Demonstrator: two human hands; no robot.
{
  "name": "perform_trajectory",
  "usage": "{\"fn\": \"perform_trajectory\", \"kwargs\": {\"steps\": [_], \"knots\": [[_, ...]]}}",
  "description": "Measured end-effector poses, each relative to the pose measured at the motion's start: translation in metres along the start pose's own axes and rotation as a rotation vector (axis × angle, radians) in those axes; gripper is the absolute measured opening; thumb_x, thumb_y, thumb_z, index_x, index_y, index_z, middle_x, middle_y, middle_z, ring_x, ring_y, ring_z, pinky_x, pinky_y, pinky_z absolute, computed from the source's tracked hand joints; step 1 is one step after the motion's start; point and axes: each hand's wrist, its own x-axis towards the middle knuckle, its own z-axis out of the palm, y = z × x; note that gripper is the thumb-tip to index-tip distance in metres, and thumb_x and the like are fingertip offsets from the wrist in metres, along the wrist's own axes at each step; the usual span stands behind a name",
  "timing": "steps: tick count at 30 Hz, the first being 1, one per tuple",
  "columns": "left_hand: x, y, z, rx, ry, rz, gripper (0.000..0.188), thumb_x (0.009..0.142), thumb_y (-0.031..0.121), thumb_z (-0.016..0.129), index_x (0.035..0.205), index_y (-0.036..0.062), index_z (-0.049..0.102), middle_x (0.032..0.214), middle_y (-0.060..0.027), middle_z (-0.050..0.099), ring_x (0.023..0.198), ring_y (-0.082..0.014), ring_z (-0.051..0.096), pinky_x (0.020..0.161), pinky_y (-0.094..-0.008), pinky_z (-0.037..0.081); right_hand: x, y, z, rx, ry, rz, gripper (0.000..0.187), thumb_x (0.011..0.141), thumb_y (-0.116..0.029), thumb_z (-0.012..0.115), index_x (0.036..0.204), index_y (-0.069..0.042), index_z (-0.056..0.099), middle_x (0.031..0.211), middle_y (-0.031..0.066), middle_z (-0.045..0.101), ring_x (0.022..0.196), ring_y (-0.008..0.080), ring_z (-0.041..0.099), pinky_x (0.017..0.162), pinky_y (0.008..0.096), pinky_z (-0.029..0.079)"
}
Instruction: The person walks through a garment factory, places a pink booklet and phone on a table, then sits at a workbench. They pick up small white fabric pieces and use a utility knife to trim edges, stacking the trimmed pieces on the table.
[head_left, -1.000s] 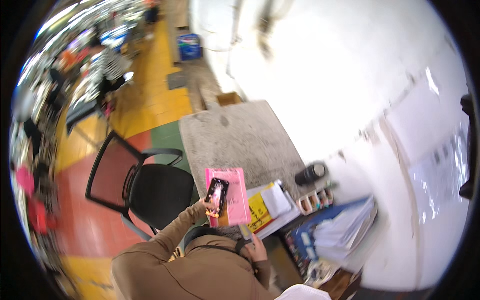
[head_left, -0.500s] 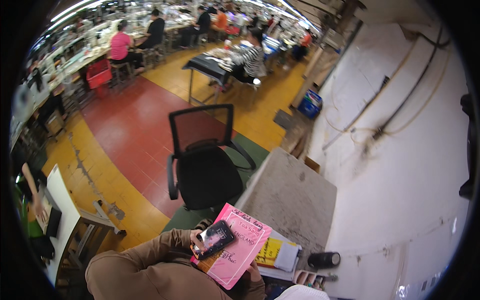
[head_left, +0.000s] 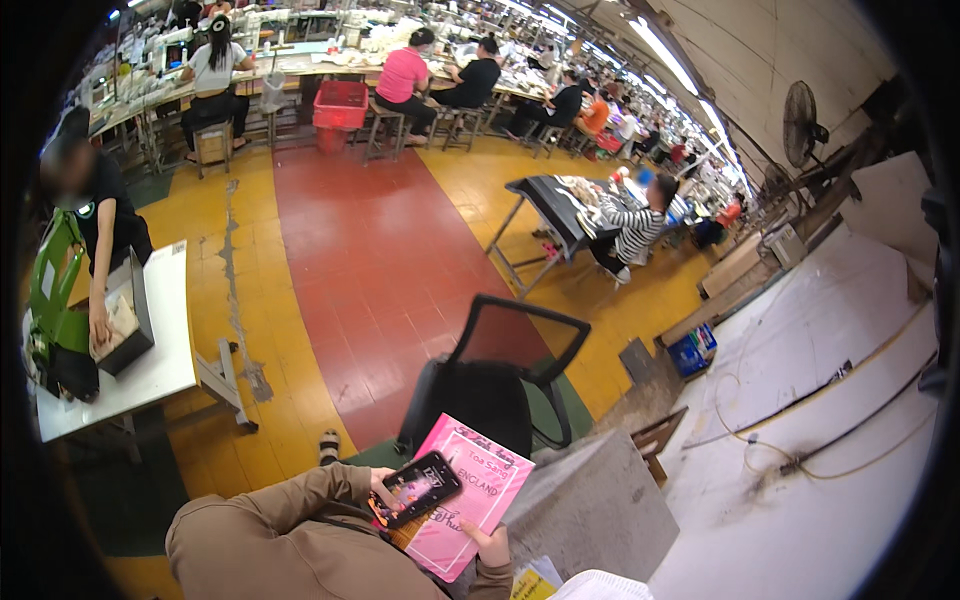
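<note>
In my left hand [head_left: 381, 486] is a dark smartphone [head_left: 424, 488] with its screen lit, the fingers wrapped round its left edge. The phone lies over a pink notebook [head_left: 486, 487] with dark writing on its cover. My right hand [head_left: 488, 545] grips the notebook at its lower right edge. Brown sleeves cover both of my forearms. Part of the notebook's left side is hidden behind the phone and my left hand.
A black mesh-backed chair [head_left: 480, 390] stands just ahead, beside a grey slab-like surface [head_left: 600, 500]. At left, a person reaches into a dark box [head_left: 135, 325] on a white table [head_left: 170, 300]. Further off are a red crate [head_left: 340, 105], seated people and a dark table [head_left: 550, 200].
My view has swung left, bringing the person at the white table into sight. The phone and notebook stay in my hands. More of my right hand shows on the notebook.
</note>
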Motion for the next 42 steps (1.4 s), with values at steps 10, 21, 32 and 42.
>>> {"fn": "perform_trajectory", "kwargs": {"steps": [10, 21, 32, 42], "knots": [[-0.108, 0.137, -0.184, 0.147, 0.291, -0.07, 0.052, 0.069, 0.01, 0.081, 0.115, 0.0024, 0.058, 0.098, -0.0034, 0.066, 0.087, -0.0113, 0.059, 0.079, -0.0293, 0.05, 0.173, -0.043, 0.127, 0.277, 0.209, -0.13, 0.036, 0.073, -0.001, 0.069, 0.106, 0.009, 0.057, 0.095, 0.0155, 0.064, 0.083, 0.0222, 0.062, 0.078, 0.034, 0.05], [-0.175, 0.193, -0.302, -0.023, 0.832, 0.275, 0.046, 0.071, -0.007, 0.07, 0.115, 0.0008, 0.059, 0.09, -0.0047, 0.066, 0.078, -0.0089, 0.062, 0.071, -0.0244, 0.054, 0.358, -0.119, 0.183, 0.538, 0.188, -0.113, 0.039, 0.08, 0.003, 0.055, 0.117, 0.017, 0.05, 0.106, 0.0217, 0.061, 0.091, 0.0272, 0.063, 0.085, 0.037, 0.049], [-0.125, 0.353, -0.523, -0.226, 1.07, 0.894, 0.077, 0.059, -0.011, 0.077, 0.124, 0.0081, 0.04, 0.092, -0.0103, 0.067, 0.082, -0.0189, 0.067, 0.072, -0.032, 0.055, 0.646, -0.224, 0.213, 0.444, 0.153, -0.175, 0.033, 0.078, 0.004, 0.056, 0.109, 0.017, 0.054, 0.101, 0.0206, 0.062, 0.09, 0.026, 0.063, 0.085, 0.0381, 0.05], [0.039, 0.415, -0.688, -0.839, 0.543, 0.879, 0.057, 0.078, 0.033, 0.075, 0.122, 0.0082, 0.051, 0.106, -0.009, 0.062, 0.096, -0.0198, 0.062, 0.081, -0.0371, 0.054, 0.921, -0.369, 0.289, 0.496, -0.248, -0.296, 0.037, 0.076, 0.005, 0.058, 0.112, 0.013, 0.056, 0.105, 0.0181, 0.063, 0.09, 0.0236, 0.064, 0.082, 0.035, 0.052]]}}
